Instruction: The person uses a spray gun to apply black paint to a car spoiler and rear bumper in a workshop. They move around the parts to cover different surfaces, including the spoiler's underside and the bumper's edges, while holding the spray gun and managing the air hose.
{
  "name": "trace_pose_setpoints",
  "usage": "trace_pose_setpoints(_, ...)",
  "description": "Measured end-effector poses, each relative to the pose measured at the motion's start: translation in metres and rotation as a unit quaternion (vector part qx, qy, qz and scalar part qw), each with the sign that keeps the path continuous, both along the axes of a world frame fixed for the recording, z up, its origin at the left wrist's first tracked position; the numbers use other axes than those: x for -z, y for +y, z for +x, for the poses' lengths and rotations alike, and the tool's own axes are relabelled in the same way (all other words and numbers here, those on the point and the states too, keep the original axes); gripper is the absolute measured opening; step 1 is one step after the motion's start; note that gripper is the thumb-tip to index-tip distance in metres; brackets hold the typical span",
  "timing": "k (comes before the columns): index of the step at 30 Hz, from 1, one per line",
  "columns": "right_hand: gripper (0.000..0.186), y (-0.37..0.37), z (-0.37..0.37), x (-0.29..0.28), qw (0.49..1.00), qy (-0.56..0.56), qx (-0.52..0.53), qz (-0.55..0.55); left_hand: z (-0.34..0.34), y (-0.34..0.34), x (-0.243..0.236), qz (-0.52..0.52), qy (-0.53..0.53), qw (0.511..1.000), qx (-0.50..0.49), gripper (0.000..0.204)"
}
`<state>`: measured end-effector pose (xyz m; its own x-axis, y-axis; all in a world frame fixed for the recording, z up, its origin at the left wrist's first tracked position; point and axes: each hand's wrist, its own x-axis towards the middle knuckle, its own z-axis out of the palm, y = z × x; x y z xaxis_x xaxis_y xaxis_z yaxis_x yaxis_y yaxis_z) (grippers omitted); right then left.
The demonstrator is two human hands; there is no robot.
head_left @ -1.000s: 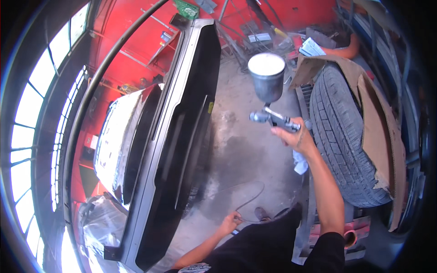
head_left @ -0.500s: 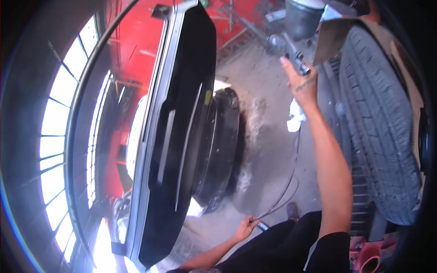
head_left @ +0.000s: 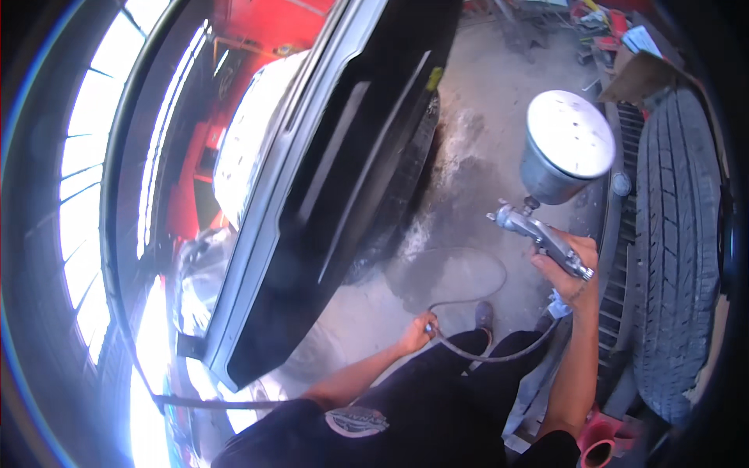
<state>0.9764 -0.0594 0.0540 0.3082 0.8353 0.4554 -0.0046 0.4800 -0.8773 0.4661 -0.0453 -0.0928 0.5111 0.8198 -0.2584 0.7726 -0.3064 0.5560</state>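
Observation:
A metal spray gun (head_left: 538, 234) is gripped by its handle in my right hand (head_left: 569, 264), fingers wrapped round it. On top of the gun stands a round cup (head_left: 550, 168) with a speckled white lid (head_left: 571, 134). My left hand (head_left: 419, 333) closes round a thin dark hose (head_left: 491, 358), which runs toward my right hand and also loops over the floor. To the left of both hands stretches a long black panel (head_left: 343, 179) with a grey edge and raised ribs. The gun's nozzle points leftward, apart from the panel.
At the right stands a large tyre (head_left: 679, 257) beside a dark slatted rack (head_left: 620, 273). A red metal part (head_left: 605, 437) sits at the lower right. Clear plastic sheeting (head_left: 199, 285) lies beyond the panel. Assorted items (head_left: 601, 31) sit on the far concrete floor.
The spray gun in my right hand has come back closer to me, and its cup lid now faces up into view. My left hand stays on the hose. The whole view has shifted.

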Motion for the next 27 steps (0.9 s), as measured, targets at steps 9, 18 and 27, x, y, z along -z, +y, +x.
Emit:
trace_pose_setpoints(9,0.019,-0.026,0.007,-0.106,0.965,-0.003,0.223,-0.135,0.045,-0.017,-0.049,-0.022,0.016,0.999,-0.025,0.022)
trace_pose_setpoints(18,0.029,-0.1,-0.047,-0.185,0.973,-0.2,0.083,-0.076,0.06,-0.036,-0.045,-0.031,-0.05,0.993,0.098,0.026)
trace_pose_setpoints(27,0.034,-0.122,-0.139,-0.19,0.965,-0.162,-0.204,-0.024,0.029,-0.06,-0.09,-0.105,0.02,0.992,0.072,0.028)
